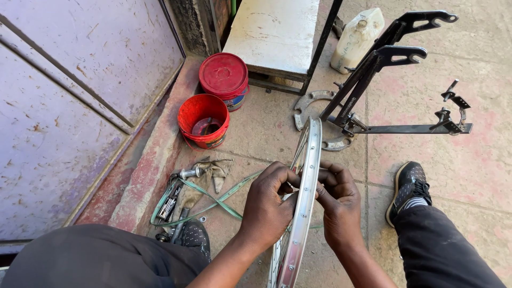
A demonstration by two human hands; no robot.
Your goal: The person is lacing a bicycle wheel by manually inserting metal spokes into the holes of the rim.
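Both hands on bicycle wheel rim, lower centre of frame.
Left hand (266, 205) and right hand (338, 205) pinch the silver wheel rim (305, 186) from either side, rim edge-on and upright; green rim strip (213, 200) on floor at left, red buckets (205, 120) upper left, black truing stand (373, 80) upper right.

An open red plastic bucket (203, 120) and a lidded red plastic bucket (224, 75) stand on the concrete floor (458, 160) beside the purple metal door (64, 106). A black metal truing stand (384, 90) sits at the floor's far right, a white plastic jug (356, 38) behind it. A green rubber rim strip (213, 198) lies near the door.
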